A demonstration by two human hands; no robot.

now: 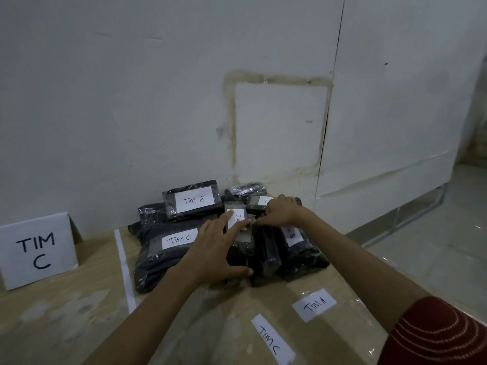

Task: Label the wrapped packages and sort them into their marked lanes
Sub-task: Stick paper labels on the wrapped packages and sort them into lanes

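A pile of black wrapped packages (266, 255) is observed at the centre of the frame, resting on a wooden counter (79, 306) against a white wall (131, 88). A small package (241, 242) lies on top of the pile, bearing a white label (238, 219) on which a "C" is legible. The left hand (218, 248) is laid over this package; its fingers (226, 218) are extended flat and pressed on the label, with the thumb spread along the package's near side. The right hand (282, 212) is placed at the upper right edge of the same package, its fingers (263, 219) curled and pinching there; whether wrap or label edge is held cannot be told. A package marked "TIM B" (193, 200) is seen at the back of the pile, and a large package marked "TIM C" (168, 248) at its left, touching the left hand. Two loose labels, "TIM A" (315, 304) and "TIM C" (271, 339), are noted on the counter in the lower centre of the frame. A folded sign reading "TIM C" (37, 250) stands at the left edge, separated from the pile by a white tape strip (125, 270). A red sleeve (437, 335) is recorded at the lower right.
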